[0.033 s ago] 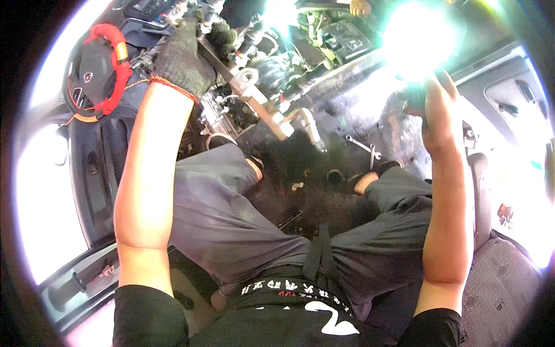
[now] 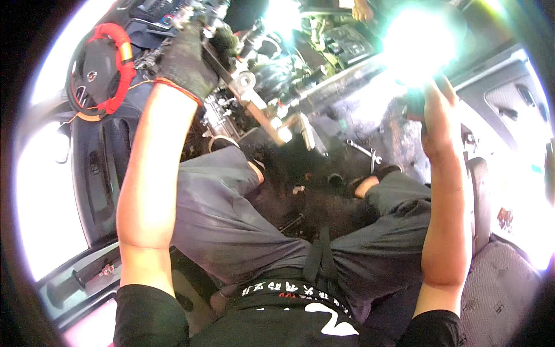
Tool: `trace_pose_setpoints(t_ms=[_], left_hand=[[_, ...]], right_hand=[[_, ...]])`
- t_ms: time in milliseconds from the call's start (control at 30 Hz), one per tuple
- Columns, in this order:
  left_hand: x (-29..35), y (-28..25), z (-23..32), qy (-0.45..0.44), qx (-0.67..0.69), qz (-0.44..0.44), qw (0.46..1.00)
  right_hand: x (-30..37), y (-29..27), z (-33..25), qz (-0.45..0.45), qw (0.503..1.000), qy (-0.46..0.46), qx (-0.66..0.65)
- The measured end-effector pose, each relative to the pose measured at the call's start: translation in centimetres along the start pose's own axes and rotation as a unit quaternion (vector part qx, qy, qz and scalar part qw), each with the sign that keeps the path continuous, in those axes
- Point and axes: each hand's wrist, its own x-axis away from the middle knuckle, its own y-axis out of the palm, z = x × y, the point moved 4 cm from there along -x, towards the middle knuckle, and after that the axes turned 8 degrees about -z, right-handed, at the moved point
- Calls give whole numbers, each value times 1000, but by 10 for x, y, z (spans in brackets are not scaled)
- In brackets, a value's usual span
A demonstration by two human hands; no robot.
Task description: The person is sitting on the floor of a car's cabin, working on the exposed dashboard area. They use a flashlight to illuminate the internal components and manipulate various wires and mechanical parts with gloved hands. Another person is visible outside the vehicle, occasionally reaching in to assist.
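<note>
My left hand (image 2: 188, 65), in a dark glove with an orange cord at the wrist, reaches among metal parts at the upper left. Its fingers look curled, but their tips are hidden among the parts. Beside the glove runs a long metal bar (image 2: 263, 118) with a round eyelet, slanting down to the right. My bare right hand (image 2: 440, 115) is raised at the upper right, closed around a lit lamp (image 2: 421, 43). Glare hides most of the lamp's shape.
A steering wheel (image 2: 124, 69) with a red cover stands at the far left. Wrenches (image 2: 364, 151) lie on the dirty floor near my right foot. Another person's hand (image 2: 362, 10) shows at the top. A patterned seat (image 2: 497, 289) is at the lower right.
The view has shifted slightly. Both hands keep nearly the same places, and the lamp stays lit in my right hand. The other person's hand sits a little lower in the picture.
</note>
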Motion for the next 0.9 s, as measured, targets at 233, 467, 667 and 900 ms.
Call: trace_pose_setpoints(t_ms=[233,467,667,900], left_hand=[[29,60,2,-58,-53,-15,997],[56,85,-14,-51,-99,-64,992],[45,78,-26,48,-128,-98,986],[64,107,-33,11,-151,-88,985]], right_hand=[[0,-6,7,-4,1000,9,-19],[3,1,5,14,1000,-25,7],[-4,6,1,35,952,-242,184],[-26,-9,10,24,995,-78,65]])
